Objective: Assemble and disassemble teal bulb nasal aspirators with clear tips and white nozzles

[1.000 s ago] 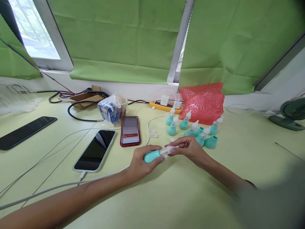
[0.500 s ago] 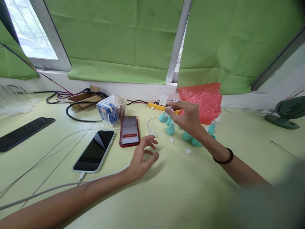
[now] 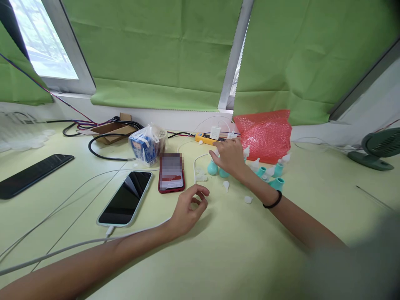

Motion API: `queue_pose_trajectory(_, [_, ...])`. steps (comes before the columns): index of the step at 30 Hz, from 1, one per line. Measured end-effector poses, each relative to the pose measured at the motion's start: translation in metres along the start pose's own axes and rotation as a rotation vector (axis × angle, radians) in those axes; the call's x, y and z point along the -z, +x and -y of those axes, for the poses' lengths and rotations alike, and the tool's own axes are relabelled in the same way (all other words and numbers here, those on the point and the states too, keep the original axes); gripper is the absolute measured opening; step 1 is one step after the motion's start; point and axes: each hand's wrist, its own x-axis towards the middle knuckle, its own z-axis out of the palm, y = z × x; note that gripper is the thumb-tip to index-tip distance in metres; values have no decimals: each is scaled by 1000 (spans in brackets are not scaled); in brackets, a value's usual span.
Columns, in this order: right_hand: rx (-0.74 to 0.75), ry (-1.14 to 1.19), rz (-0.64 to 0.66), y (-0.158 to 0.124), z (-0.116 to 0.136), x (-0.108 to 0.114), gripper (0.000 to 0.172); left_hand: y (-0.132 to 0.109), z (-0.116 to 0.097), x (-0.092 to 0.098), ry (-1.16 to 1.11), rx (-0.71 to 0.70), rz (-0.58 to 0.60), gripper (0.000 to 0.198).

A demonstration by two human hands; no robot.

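My right hand (image 3: 230,159) reaches to the back of the table, its fingers closed on the white tip of a teal rubber bulb (image 3: 212,168) that stands on the yellow-green table (image 3: 218,250). More teal bulbs with white nozzles (image 3: 276,183) stand just right of it, partly hidden by my wrist. My left hand (image 3: 187,209) hovers low over the table near a red phone (image 3: 171,174), its fingers loosely curled with nothing in them. Small white caps (image 3: 248,199) lie loose between the hands.
A phone in a light case (image 3: 125,198) charges on a white cable, and a black phone (image 3: 31,173) lies far left. At the back are a bagged blue carton (image 3: 146,146), a yellow power strip (image 3: 204,139), red bubble wrap (image 3: 265,133), a cardboard box (image 3: 109,129) and a green fan (image 3: 378,150).
Both hands held one teal bulb together. The right hand then carried it back to the group and lowered it onto the table; the left hand let go and its spread fingers curled.
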Motion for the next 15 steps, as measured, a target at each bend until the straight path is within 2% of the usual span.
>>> queue_pose_trajectory(3, [146, 97, -208, -11, 6, 2, 26, 0, -1, 0, 23, 1, 32, 9])
queue_pose_trajectory(5, [310, 203, -216, -23, 15, 2, 25, 0, -1, 0, 48, -10, 52, 10])
queue_pose_trajectory(7, [425, 281, -108, -37, 28, -1, 27, 0, -1, -1, 76, -28, 68, 11])
queue_pose_trajectory(8, [432, 299, -44, -43, 34, -4, 29, 0, -1, -1, 90, -39, 76, 11])
queue_pose_trajectory(12, [295, 307, 173, -57, 55, -21, 41, -1, -1, -1, 133, -79, 95, 10])
queue_pose_trajectory(15, [255, 331, 260, -55, 59, -32, 44, -2, -1, -1, 158, -90, 98, 10])
